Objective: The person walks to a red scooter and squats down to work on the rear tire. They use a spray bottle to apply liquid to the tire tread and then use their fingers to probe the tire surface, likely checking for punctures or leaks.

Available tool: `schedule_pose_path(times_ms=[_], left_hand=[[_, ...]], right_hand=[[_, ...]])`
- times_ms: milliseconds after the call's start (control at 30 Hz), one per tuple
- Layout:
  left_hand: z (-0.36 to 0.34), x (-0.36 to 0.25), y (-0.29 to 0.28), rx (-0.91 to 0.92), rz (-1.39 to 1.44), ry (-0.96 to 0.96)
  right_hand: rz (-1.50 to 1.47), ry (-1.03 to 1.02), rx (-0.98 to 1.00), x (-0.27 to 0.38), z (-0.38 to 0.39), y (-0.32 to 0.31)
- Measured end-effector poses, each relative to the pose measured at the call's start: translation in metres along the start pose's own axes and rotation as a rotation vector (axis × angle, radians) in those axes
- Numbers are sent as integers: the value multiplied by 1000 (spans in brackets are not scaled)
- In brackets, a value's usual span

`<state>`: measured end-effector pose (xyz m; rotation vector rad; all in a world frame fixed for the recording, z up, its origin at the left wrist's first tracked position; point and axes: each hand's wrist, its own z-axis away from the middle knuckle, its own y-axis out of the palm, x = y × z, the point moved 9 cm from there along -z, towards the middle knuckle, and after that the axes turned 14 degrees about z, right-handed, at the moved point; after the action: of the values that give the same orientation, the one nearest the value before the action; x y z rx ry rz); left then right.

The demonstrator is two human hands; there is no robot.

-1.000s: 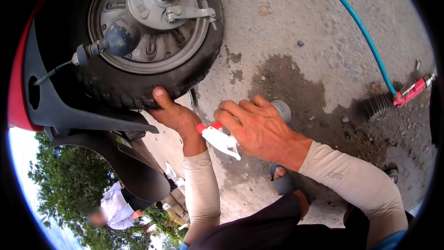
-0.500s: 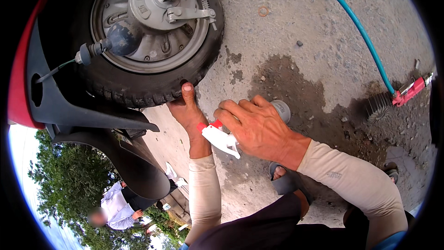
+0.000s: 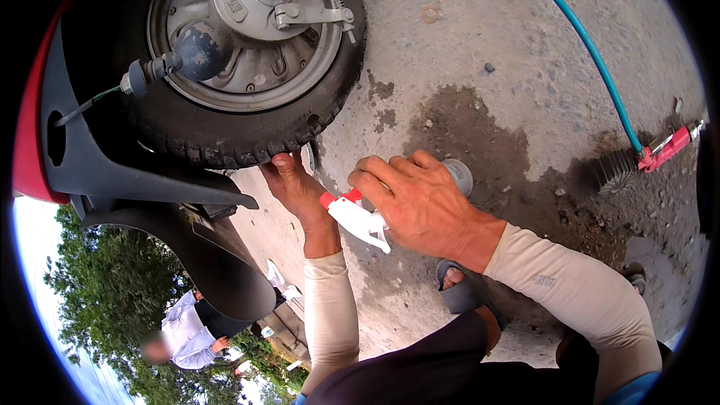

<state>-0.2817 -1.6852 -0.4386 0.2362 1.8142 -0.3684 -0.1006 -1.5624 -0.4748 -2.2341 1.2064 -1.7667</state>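
Left hand: my left hand (image 3: 292,189) is at the bottom edge of the tyre (image 3: 240,136), thumb against the tread; some fingers are hidden, so I cannot tell whether it grips or only rests there.
Right hand: my right hand (image 3: 424,208) is curled around a spray bottle (image 3: 459,177), its base pointing away to the upper right.
Spray head: the white-and-red spray head (image 3: 360,221) sticks out past my right hand toward my left wrist; the red nozzle is just beside that wrist, contact unclear.
Between the hands: they are apart, with a narrow gap that the spray head mostly takes up.
Tyre edge: the tread curves up and right from my left thumb, and ground runs from that curve across to the hose.
Left limit: the grey plastic fender (image 3: 142,180) reaches its tip close to my left hand, and the dark mudguard (image 3: 225,266) hangs below it.
Right limit: a teal hose (image 3: 581,37) bends down to a red-handled tool (image 3: 667,151), well apart from my right forearm.
Ground: a wet patch (image 3: 480,131) spreads beyond the bottle's base.
Near edge: a dark sandal (image 3: 465,292) stands below my right wrist.
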Motion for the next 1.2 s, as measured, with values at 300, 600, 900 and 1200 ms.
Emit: schedule_pose_path(times_ms=[300,600,900,1200], left_hand=[[1,0,0,106,26,-28],[3,20,-8,2,-20,-49],[7,35,-4,80,-72,-176],[2,19,-9,-16,-84,-30]], right_hand=[[30,-14,-3,1,1,2],[8,3,46,1,3,5],[11,6,17,0,2,3],[20,-20,0,4,2,1]])
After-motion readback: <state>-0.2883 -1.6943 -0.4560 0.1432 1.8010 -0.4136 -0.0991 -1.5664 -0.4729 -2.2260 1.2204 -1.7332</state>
